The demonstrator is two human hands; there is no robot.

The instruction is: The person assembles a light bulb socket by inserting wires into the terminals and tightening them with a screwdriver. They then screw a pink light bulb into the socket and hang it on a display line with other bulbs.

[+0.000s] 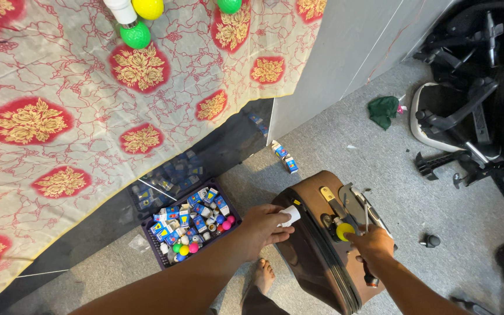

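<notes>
Left hand (pixel 266 228) closed around small white piece (pixel 290 215), held against upper edge of brown suitcase (pixel 310 245). Right hand (pixel 374 245) rests on suitcase top by handle, fingertips touching yellow ball (pixel 344 231); whether it actually grips ball cannot be told. Suitcase upright on grey floor, zipped shut as far as visible. Purple basket (pixel 164 261) just left of it, full of small boxes and coloured balls. Judgement: work at early stage, basket contents apparently untouched.

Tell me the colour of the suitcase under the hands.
Brown suitcase, seen in the head view.
</notes>
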